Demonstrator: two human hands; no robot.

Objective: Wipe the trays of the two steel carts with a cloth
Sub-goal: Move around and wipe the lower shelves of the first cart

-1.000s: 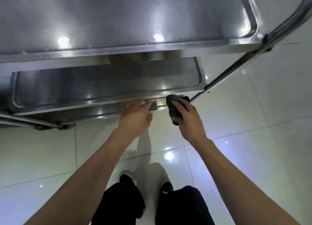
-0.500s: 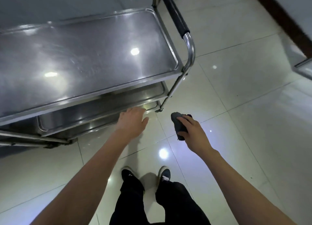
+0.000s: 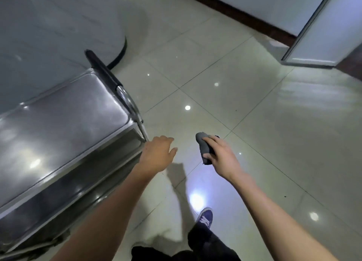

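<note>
The right hand (image 3: 221,157) holds a bunched dark grey cloth (image 3: 204,148) in curled fingers, ready for wiping; the left hand (image 3: 158,155) hovers empty, fingers relaxed, beside the shiny steel cart (image 3: 58,123)

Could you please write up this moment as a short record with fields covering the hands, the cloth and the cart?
left hand: left hand empty, with relaxed fingers, in the air beside the cart's near corner, touching nothing
right hand: right hand grips the cloth over the floor
cloth: grey cloth, bunched up, not on any tray
cart: steel cart at left, top tray bare and shiny, lower tray partly visible
handle: black-sleeved handle at the cart's far end
floor: glossy pale tiled floor
</note>
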